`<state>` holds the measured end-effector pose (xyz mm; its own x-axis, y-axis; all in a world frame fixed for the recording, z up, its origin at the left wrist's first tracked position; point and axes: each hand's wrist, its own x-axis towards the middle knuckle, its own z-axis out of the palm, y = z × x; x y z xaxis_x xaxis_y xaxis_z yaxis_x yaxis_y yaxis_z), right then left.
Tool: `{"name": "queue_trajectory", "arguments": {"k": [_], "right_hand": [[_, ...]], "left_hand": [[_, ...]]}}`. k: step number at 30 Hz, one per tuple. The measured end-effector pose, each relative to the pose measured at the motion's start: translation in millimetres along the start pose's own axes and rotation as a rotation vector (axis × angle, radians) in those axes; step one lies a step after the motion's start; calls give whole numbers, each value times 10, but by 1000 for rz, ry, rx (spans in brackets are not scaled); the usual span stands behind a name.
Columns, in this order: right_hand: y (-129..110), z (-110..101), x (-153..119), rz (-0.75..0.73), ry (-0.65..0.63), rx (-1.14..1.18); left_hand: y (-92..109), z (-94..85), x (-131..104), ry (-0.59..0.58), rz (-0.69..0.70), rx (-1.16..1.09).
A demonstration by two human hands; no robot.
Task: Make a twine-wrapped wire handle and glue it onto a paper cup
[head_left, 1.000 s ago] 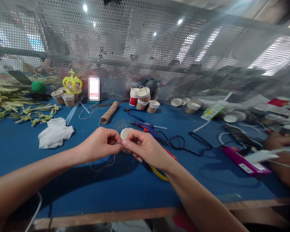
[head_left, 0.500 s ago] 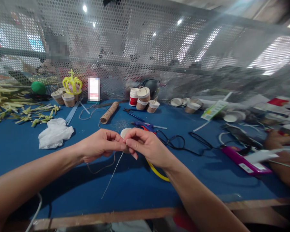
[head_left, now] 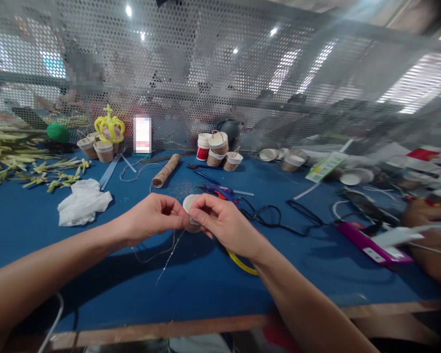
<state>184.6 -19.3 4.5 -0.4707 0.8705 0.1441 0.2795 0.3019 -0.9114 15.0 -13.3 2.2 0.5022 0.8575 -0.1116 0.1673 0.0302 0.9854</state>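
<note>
A small paper cup [head_left: 190, 202] with a white rim and brown wrapped side stands between my hands, partly hidden by the fingers. My left hand [head_left: 161, 218] is closed in a pinch at the cup's near side. Opposite it, my right hand [head_left: 220, 220] pinches at the same spot, fingertips almost touching the left ones. From this pinch a thin silvery-white cord [head_left: 168, 262] trails down towards me. Its upper part is hidden in the fingers. A loose brown twine [head_left: 152, 259] curves below my left hand.
Beyond the hands lie a roll of twine [head_left: 166, 170], a glue gun [head_left: 220, 191] with black cable, and pliers [head_left: 206, 171]. White cloth [head_left: 84, 202] is at left, a yellow ring [head_left: 242, 263] by my right wrist. Right: a purple power strip [head_left: 375, 245] and another person's arm [head_left: 431, 250].
The hanging cord's free end has risen a little and its visible length is shorter. Both hands stay pinched at the cup with small finger shifts, and more of the cup shows.
</note>
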Motion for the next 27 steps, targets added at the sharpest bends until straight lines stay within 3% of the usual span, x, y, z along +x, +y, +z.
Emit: {"name": "queue_trajectory", "arguments": {"k": [9, 14, 21, 25, 27], "right_hand": [[32, -25, 13, -48, 5, -206], [50, -18, 17, -28, 8, -213], [42, 7, 24, 55, 16, 59], [28, 22, 37, 43, -83, 237], [30, 48, 38, 34, -136, 298]], "left_hand": [[-17, -3, 5, 56, 89, 187], [-39, 6, 24, 17, 60, 137], [-11, 5, 29, 81, 73, 55], [21, -11, 21, 156, 124, -101], [15, -9, 21, 135, 103, -210]]}}
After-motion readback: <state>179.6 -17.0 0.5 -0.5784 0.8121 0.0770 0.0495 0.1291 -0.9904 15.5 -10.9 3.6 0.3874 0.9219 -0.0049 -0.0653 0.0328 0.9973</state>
